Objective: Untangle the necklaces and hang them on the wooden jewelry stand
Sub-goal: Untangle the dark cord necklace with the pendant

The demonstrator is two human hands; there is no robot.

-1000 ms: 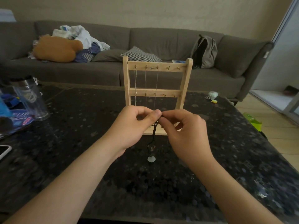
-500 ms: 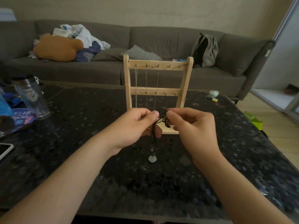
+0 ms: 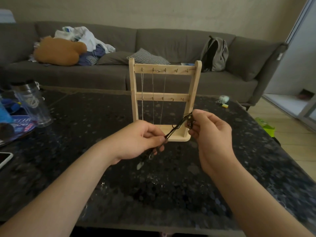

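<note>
A wooden jewelry stand [image 3: 194, 93] rises upright on the dark speckled table [image 3: 85, 127], two rows of small hooks across its bars. Thin silver chains [image 3: 153, 100] hang from the top-row hooks on its left half. In front of the stand's base, a black cord necklace [image 3: 177, 127] stretches diagonally between my hands. My left hand [image 3: 136, 141] pinches its lower end; a pale pendant [image 3: 139, 165] dangles below that hand. My right hand [image 3: 210, 132] pinches the upper, bunched end, higher and to the right.
A clear tumbler [image 3: 32, 103] and blue items sit at the table's left, with a phone [image 3: 5, 159] at the left edge. Small objects [image 3: 223, 100] lie at the far right of the table. A grey sofa [image 3: 171, 45] with clothes and a backpack stands behind.
My hands were pinched together at the cord; they have pulled apart, the right hand up and right, the left down, drawing the cord taut between them.
</note>
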